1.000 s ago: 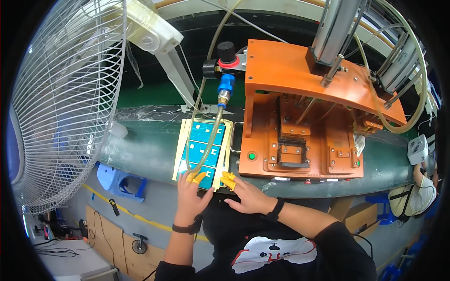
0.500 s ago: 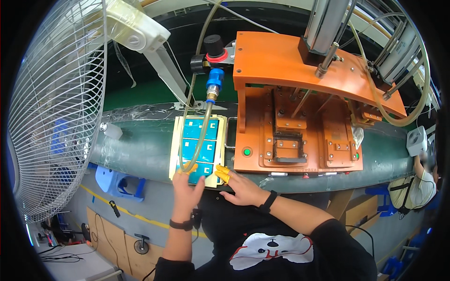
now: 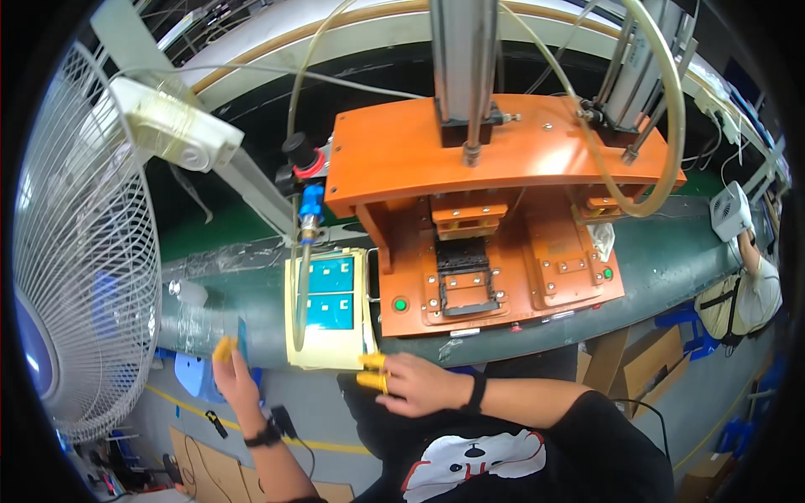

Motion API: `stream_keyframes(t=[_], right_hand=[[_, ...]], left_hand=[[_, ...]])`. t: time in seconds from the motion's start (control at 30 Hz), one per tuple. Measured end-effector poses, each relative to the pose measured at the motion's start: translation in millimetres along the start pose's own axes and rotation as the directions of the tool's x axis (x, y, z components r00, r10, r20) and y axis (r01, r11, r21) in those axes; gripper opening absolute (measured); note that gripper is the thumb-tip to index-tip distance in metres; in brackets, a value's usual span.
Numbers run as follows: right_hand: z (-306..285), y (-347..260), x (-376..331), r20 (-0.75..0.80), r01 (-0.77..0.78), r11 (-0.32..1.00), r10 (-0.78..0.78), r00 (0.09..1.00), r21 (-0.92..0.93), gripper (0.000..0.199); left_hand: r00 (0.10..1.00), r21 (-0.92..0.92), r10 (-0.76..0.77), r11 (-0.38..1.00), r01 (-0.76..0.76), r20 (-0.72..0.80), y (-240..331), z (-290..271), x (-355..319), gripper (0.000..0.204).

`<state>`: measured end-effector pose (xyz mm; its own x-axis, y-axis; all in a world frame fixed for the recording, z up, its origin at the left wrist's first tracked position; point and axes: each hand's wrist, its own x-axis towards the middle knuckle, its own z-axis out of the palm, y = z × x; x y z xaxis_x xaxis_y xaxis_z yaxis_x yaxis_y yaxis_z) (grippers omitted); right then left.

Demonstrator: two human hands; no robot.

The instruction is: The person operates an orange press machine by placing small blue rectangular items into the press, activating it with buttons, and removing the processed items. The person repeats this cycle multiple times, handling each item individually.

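My left hand [image 3: 237,384], with a yellow finger cot, is raised left of the yellow-backed sheets. A thin blue film piece [image 3: 242,335], seen almost edge-on, is pinched in its fingers. Two blue film pieces with small white cutouts [image 3: 330,311] remain on the cream-yellow backing sheet [image 3: 327,350], whose near part is bare. By that sheet's near right corner is my right hand [image 3: 419,386], holding nothing; its fingers, two in yellow cots, stretch left. Whether they touch the edge I cannot tell.
An orange pneumatic press [image 3: 503,168] stands right of the sheets, a black part [image 3: 463,260] in its left fixture. A clear hose [image 3: 301,310] hangs over the sheets. A caged fan [image 3: 92,251] and a small bottle [image 3: 189,292] are left. Another person's arm [image 3: 746,249] is far right.
The nearest of three blue film pieces has left the backing sheet with my left hand, which moved left. My right hand shifted slightly nearer. The view has turned, placing the press further left.
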<state>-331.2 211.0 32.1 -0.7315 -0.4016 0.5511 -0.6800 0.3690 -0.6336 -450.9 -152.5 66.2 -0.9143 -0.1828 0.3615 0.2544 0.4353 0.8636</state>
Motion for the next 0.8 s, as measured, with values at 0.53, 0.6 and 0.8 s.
stream_keyframes(t=[0.53,0.6,0.8], right_hand=[[-185,-33,-5,-0.284,-0.221,0.759,0.050,0.958,-0.612,0.015],[-199,-37,-1,-0.380,-0.172,0.766,-0.101,0.919,-0.620,0.013],[-256,-82,-68,-0.699,-0.296,0.848,-0.117,0.705,-0.441,0.017]], left_hand=[[0.430,-0.272,0.058,0.847,0.456,0.901,162,134,-75,0.047],[0.550,-0.382,0.198,0.892,0.242,0.811,169,172,-67,0.044],[0.554,-0.242,0.435,0.889,-0.388,0.709,198,236,-21,0.038]])
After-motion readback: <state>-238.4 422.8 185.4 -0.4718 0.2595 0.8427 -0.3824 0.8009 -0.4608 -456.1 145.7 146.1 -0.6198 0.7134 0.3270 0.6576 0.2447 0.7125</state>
